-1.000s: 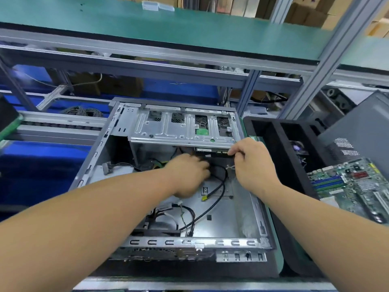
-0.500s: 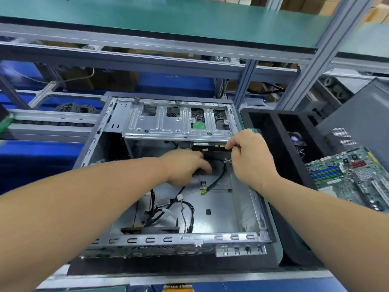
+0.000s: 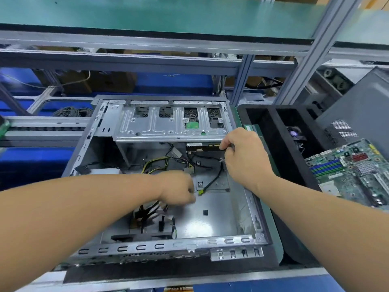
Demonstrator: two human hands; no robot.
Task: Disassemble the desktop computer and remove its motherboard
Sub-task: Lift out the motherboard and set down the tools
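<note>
Since the earlier frame, left hand [image 3: 179, 189] has drawn back from under the drive cage [image 3: 170, 123] toward lower centre of the case [image 3: 147, 247]; right hand [image 3: 244, 157] remains at the cage's right end.

Near: case lies open on the counter [image 3: 294, 277], its floor bare metal at centre-right. Loose cables [image 3: 151, 213] gather at lower centre, just below the left hand. That hand is curled with knuckles up; whether it grips a cable cannot be told, since its fingers are blurred and turned away.

Middle: a black lead with a green plug [image 3: 201, 192] ends just right of the left hand. Yellow-and-black wires [image 3: 156, 164] run behind it.

Far: right hand pinches the edge of a small dark board [image 3: 202, 146] tucked beneath the cage, thumb and forefinger closed on it.

Right of frame: the motherboard [image 3: 353, 171] is already out, resting beside the black bin [image 3: 280, 157], well apart from the case.

Technique, judged: the step appears to be freeing the small board and its leads. Steady the board at its edge, clear each plug by its housing rather than the wire, and slide the board out level so it does not snag the cage lip.
</note>
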